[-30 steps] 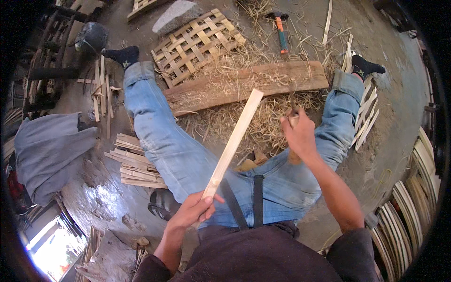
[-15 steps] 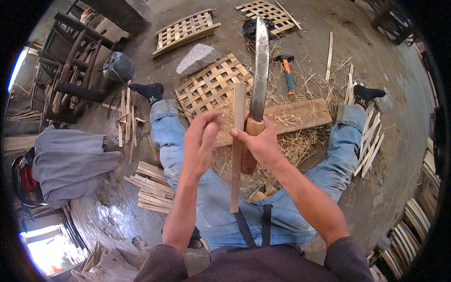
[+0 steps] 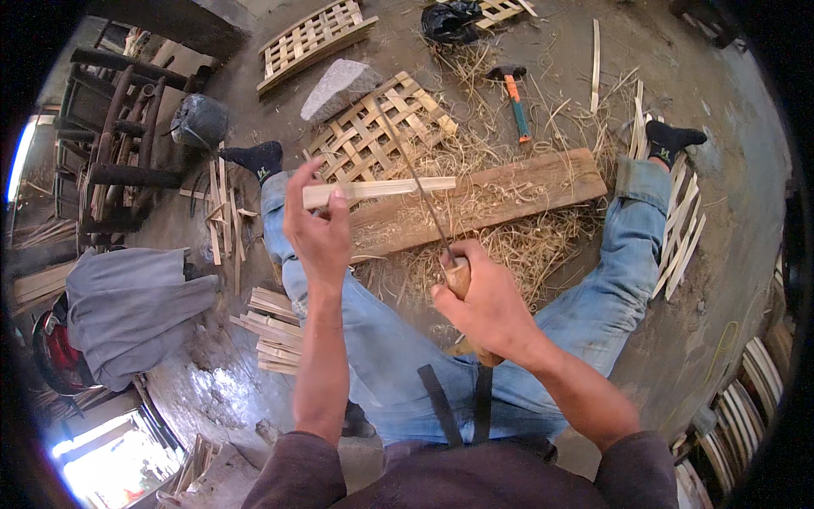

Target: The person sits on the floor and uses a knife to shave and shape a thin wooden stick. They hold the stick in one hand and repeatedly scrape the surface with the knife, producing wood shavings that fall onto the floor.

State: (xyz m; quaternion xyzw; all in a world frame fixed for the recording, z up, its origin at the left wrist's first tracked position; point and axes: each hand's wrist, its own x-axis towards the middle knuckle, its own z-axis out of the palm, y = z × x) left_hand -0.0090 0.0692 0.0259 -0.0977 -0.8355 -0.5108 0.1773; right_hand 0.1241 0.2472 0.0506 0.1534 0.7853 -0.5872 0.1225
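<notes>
The person sits with legs in faded blue jeans spread wide, both forearms reaching forward over the lap. The right hand, nearer the body, is curled firmly round the wooden handle of a long knife; its blade points up and to the left. The left hand, raised farther out near the left knee, pinches a bamboo slat between thumb and fingers, the index finger lifted and loosely extended. The slat lies nearly level, pointing right.

The blade, seen almost edge-on as a thin dark line, crosses in front of the slat; whether they touch cannot be told. The right fist hides the handle's middle, and the left fingers cover the slat's near end.

Beyond the hands a thick wooden plank lies between the legs, strewn with curled shavings. Farther out on the dull grey-brown floor are a woven lattice panel, a hammer with an orange and green handle, and a pale stone block. A black plastic bag partly covers another lattice at the upper edge.
</notes>
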